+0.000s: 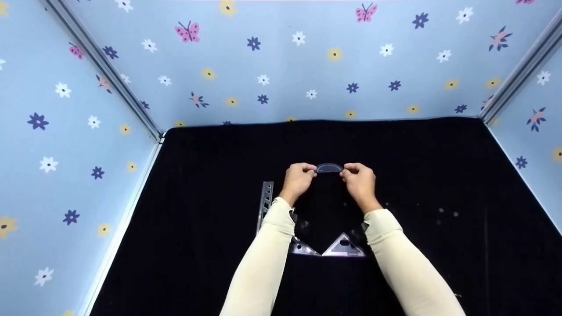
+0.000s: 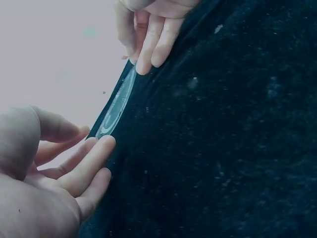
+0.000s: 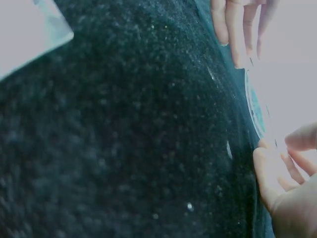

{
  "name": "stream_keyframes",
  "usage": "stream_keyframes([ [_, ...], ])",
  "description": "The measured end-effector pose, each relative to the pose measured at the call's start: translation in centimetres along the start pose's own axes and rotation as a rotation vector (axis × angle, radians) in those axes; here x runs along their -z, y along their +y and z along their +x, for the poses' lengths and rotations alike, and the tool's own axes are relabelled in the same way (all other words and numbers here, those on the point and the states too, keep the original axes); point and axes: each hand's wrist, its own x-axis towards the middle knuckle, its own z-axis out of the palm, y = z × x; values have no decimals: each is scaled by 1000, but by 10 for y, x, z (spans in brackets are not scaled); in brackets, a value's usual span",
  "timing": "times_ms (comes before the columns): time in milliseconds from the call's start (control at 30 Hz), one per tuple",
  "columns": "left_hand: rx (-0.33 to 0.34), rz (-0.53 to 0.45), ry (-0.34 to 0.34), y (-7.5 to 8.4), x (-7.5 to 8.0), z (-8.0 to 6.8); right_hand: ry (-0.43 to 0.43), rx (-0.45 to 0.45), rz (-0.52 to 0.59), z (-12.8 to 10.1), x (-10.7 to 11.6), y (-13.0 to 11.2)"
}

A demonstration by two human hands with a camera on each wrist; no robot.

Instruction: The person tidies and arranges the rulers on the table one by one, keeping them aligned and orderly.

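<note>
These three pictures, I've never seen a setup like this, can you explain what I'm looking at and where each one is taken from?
No machine here: a person works with two bare hands, wearing three cameras. The big picture comes from the head, looking down at a black cloth inside flower-patterned walls. The other two come from the wrists, so they show fingers very close up. The left hand and the right hand each pinch one end of a clear half-round protractor; the left wrist view shows its edge. Nearer the person lie a straight ruler and two clear triangle rulers, one partly hidden by a sleeve.
</note>
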Motion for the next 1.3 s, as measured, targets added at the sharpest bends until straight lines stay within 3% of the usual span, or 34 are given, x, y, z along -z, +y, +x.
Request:
stream_keyframes([
  [200,38,-46,26,-3,-3,-1,-3,-16,39,-1,0,-1],
  [700,114,-311,6,-8,-3,-4,4,-70,227,-7,-1,1],
  [1000,117,-363,12,-9,-4,-6,-7,-120,346,-8,0,-2],
  [1300,119,-360,-23,-8,-1,-8,-40,-199,446,-8,4,-1],
])
